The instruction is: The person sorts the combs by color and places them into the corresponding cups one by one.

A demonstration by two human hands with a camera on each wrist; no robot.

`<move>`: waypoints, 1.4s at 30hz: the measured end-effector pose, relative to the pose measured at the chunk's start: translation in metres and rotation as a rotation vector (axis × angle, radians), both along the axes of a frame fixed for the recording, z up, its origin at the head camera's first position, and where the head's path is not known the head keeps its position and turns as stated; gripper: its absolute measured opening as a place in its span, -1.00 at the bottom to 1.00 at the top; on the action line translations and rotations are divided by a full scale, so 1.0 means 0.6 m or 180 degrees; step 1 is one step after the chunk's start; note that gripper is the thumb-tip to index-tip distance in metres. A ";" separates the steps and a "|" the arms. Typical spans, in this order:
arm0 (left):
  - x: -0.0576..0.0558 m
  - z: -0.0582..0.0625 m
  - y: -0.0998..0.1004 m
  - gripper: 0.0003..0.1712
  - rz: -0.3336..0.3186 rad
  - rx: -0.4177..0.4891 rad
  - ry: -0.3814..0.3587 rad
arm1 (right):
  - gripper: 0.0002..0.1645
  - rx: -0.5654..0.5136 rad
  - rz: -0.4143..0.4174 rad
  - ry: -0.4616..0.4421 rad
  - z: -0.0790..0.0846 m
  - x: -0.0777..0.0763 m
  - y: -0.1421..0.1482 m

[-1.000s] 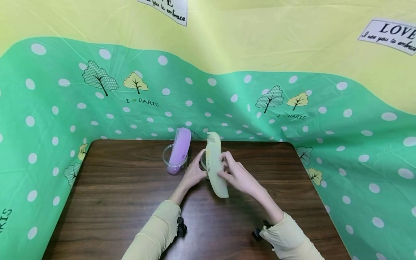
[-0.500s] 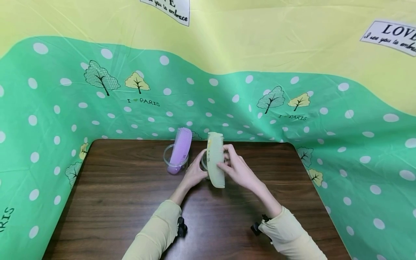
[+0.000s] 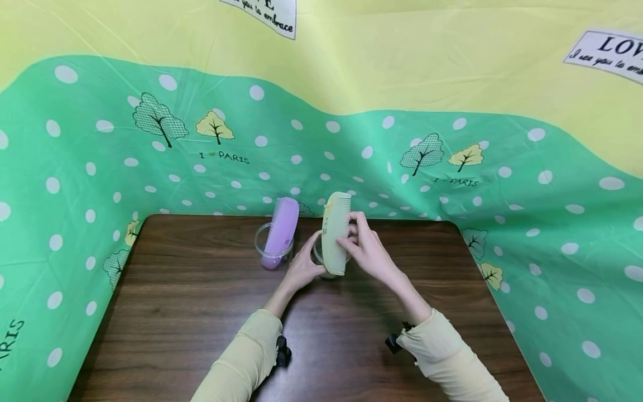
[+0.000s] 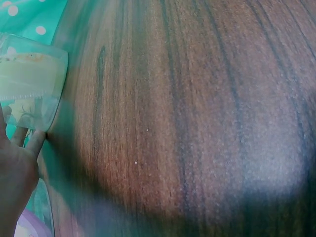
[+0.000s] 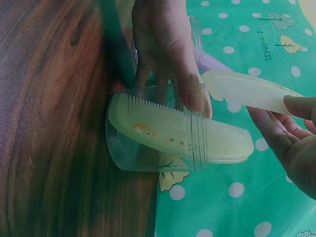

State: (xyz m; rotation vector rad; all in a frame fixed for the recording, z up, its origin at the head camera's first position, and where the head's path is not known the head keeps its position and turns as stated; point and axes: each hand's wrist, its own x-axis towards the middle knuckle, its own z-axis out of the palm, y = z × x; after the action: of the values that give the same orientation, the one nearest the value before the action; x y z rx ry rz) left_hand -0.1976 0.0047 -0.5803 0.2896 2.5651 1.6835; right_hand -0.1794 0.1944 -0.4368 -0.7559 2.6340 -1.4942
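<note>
My right hand [image 3: 370, 251] pinches a pale green comb [image 3: 335, 234] by its toothed side. The comb is tilted above the mouth of a clear plastic jar [image 5: 148, 158]. My left hand [image 3: 303, 268] grips that jar round its upper part, and its thumb lies by the threaded rim in the right wrist view. Inside the jar leans another pale green comb [image 5: 229, 140], its end sticking out of the mouth. To the left, a purple comb [image 3: 282, 229] stands slanted in a second clear jar [image 3: 258, 245]. The held comb hides much of the gripped jar in the head view.
Both jars stand near the back edge of a dark wooden table [image 3: 191, 312]. Behind and beside the table hangs a green and yellow patterned cloth [image 3: 351, 167].
The held comb has risen and moved back over the jar, its lower end drawn in from the near side. My right hand has moved up with it; the left hand keeps its place on the jar.
</note>
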 end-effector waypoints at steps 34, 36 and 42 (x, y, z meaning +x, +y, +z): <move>0.000 0.002 0.001 0.17 -0.0043 0.0033 -0.0045 | -0.43 0.0100 -0.0423 0.0169 -0.067 -0.061 -0.006; 0.000 0.002 0.001 0.17 -0.0042 0.0035 -0.0050 | -0.44 0.0150 -0.0433 0.0200 -0.069 -0.060 -0.007; 0.001 0.003 0.000 0.15 -0.0041 0.0040 -0.0053 | -0.46 0.0387 -0.0529 0.0344 -0.077 -0.057 -0.011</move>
State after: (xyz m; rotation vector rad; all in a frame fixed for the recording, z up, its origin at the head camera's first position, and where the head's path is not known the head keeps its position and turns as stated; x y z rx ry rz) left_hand -0.1972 0.0046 -0.5787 0.2909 2.5363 1.6912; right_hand -0.2134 0.1881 -0.4830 -0.6397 2.9018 -1.3469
